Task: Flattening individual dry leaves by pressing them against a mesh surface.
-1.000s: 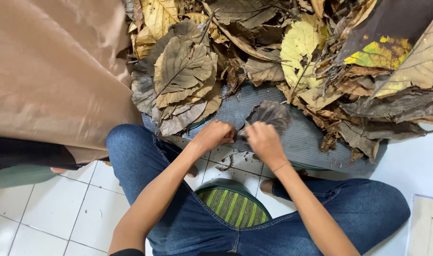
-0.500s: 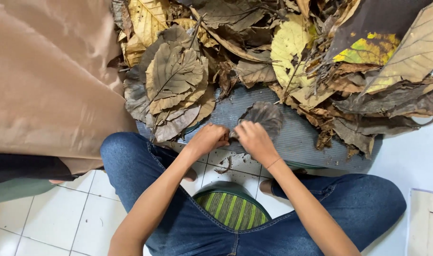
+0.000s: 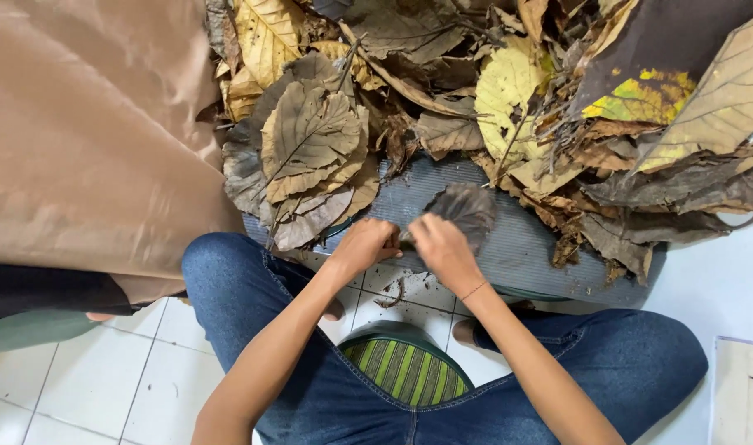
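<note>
- White tiled floor (image 3: 63,395), grey mat (image 3: 525,247) under a far heap of dry leaves (image 3: 442,99).
- Left hand (image 3: 366,245) and right hand (image 3: 439,245) both pinch a dark leaf (image 3: 467,208) at the mat's near edge.
- Brittle leaf, probably; a hard tug could crumble it.

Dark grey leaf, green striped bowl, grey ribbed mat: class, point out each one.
dark grey leaf (image 3: 467,210), head view, middle of its blade.
green striped bowl (image 3: 405,371), head view, striped inside.
grey ribbed mat (image 3: 525,247), head view, bare ribbed surface.

White tiled floor (image 3: 79,387) (glossy) — daylit
</note>
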